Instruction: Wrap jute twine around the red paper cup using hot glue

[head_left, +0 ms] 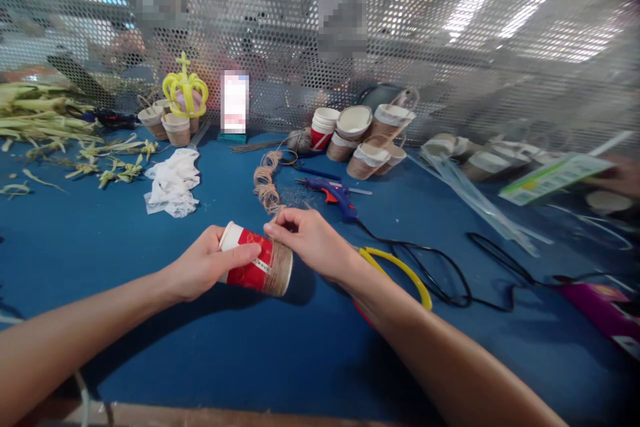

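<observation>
A red and white paper cup [249, 271] lies on its side in my left hand [203, 263], the thumb pressed along its printed wall. Rows of brown twine [281, 269] wrap the cup's right end. At the cup's upper right edge, my right hand [305, 237] pinches the twine between thumb and fingers. Loose coils of the same twine [269, 183] trail over the blue table behind my hands. A blue glue gun [333, 195] with an orange trigger rests just beyond my right hand. Under my right forearm, yellow-handled scissors [400, 267] are partly hidden.
Twine-wrapped cups [367, 157] and a stack of paper cups [325, 121] stand at the back. A white cloth [174, 183], dried husks [40, 113] and a yellow crown [185, 90] are left. Clear sticks [480, 203], a black cord [440, 253] and a purple object [600, 313] lie right.
</observation>
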A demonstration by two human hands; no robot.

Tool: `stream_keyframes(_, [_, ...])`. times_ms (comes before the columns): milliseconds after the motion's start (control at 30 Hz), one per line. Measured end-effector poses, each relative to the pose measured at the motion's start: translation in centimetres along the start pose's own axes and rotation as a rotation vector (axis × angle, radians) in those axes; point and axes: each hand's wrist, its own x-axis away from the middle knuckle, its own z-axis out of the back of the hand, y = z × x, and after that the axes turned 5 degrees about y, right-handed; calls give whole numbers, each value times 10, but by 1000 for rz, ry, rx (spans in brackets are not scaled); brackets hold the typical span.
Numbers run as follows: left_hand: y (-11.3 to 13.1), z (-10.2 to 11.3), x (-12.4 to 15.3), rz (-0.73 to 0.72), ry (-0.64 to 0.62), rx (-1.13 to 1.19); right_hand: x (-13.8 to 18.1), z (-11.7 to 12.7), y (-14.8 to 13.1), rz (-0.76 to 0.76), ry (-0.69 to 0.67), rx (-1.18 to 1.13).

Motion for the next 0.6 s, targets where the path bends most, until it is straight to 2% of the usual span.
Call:
stream_keyframes(167, [3,-3,0,12,21,63,-3,1,2,-23,26,45])
stream_keyframes(333, [9,-2,-8,-32,220,146,-2,3,4,-125,173,-58])
stream_keyframes(433, [11,0,-12,-28,298,168,3,2,0,-35,177,-59])
stream_keyframes(533, [11,1,-14,-27,304,179,9,-2,-7,90,173,53])
stream_keyframes(600, [10,0,-13,-30,307,173,12,-5,-9,106,192,91])
